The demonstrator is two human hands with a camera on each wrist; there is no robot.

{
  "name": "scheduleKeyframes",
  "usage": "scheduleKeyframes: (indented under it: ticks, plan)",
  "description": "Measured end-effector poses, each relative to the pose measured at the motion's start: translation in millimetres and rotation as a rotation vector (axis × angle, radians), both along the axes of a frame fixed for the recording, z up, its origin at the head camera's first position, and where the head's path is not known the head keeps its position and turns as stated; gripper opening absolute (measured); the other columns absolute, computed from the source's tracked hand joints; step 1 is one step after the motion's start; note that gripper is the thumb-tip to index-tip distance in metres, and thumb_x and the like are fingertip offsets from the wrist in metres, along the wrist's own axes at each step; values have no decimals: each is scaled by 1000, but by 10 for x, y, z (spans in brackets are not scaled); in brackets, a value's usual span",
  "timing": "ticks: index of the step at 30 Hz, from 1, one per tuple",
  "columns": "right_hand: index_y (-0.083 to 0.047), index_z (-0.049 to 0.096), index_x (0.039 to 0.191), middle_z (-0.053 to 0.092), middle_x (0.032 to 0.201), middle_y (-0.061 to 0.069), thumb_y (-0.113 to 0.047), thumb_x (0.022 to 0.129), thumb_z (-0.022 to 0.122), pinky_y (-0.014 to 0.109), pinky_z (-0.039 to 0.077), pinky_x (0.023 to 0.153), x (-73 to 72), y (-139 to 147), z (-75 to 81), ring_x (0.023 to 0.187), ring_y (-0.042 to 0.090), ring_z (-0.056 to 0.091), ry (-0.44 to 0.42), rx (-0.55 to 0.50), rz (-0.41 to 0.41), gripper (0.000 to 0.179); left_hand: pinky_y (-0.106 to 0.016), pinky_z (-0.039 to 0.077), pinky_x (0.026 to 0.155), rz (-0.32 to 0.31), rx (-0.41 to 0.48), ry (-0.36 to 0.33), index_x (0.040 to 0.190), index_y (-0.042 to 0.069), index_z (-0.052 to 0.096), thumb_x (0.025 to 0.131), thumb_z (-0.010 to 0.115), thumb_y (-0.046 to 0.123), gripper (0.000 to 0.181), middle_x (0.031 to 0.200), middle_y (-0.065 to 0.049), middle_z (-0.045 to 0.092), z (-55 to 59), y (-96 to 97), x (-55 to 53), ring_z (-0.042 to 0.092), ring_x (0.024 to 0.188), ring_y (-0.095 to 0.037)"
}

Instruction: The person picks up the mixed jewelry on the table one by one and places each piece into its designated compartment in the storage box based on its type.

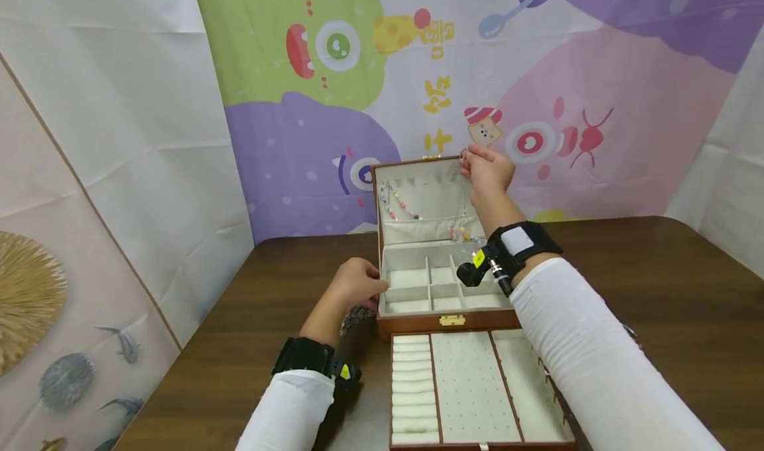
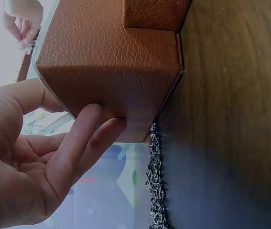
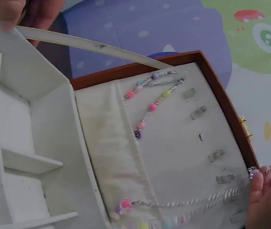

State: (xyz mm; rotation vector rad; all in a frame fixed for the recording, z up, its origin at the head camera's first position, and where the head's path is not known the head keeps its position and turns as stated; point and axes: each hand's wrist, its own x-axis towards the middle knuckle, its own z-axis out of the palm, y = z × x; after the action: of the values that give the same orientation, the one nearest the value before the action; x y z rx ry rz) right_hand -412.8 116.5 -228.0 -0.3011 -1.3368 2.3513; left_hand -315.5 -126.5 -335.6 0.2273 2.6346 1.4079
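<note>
Right hand (image 1: 486, 171): placed at the upper right corner of the raised lid (image 1: 431, 192). A beaded necklace (image 1: 461, 234) is pinched by its chain end between thumb and fingers. From there the chain is hung down the lid lining, and its pastel beads are seen at the lining's gathered pocket (image 3: 118, 148).

Left hand (image 1: 356, 282): the left wall of the brown jewelry box (image 1: 412, 323) is gripped, with the thumb at the rim and the fingers pressed against the outer side.

Box: stood on the brown wood-grain surface (image 1: 633, 272), lid up. Its pale interior is split into compartments by partitions. A gold-coloured clasp plate (image 1: 451, 320) is fixed to the front. A strap (image 3: 97, 46) is stretched between box and lid at the left side. A 2nd beaded necklace (image 3: 152, 107) is hung at the lid's left; clear clips (image 3: 198, 112) are set in a row along the lining.

Surroundings: a tray (image 1: 474, 385) with 3 sections is placed directly in front of the box, its left section fitted with ring rolls. A dark metal chain (image 2: 155, 181) is laid beside the box's left side. Behind the surface, a cartoon-printed cloth (image 1: 322, 139) is hung.
</note>
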Motion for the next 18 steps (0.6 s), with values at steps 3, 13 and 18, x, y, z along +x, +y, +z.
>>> scheduleKeyframes:
  ticks: [3,13,18]
  plan:
    - [5,70,113,69,104,15,1,90,67,19,55,61,3,-21,-35,69,9,65,-33,75,-6,24,-36,59,61,-5,-9,8,117,-16,60,88,65,5,36,97,-22,65,0,0,6,69,67,-25]
    - [0,70,118,66,114,16,-9,95,56,24,53,69,20,-18,-62,80,13,61,-123,528,69,28,-37,59,62,-17,-17,-1,117,-14,61,88,65,5,35,101,-24,66,11,41,9,70,71,-29]
    - [-1,67,123,59,132,14,-15,98,48,37,46,94,20,89,-3,119,25,53,-163,943,113,34,-37,59,62,-12,-22,-5,116,-14,62,87,65,6,35,102,-24,65,13,63,-3,70,69,-28]
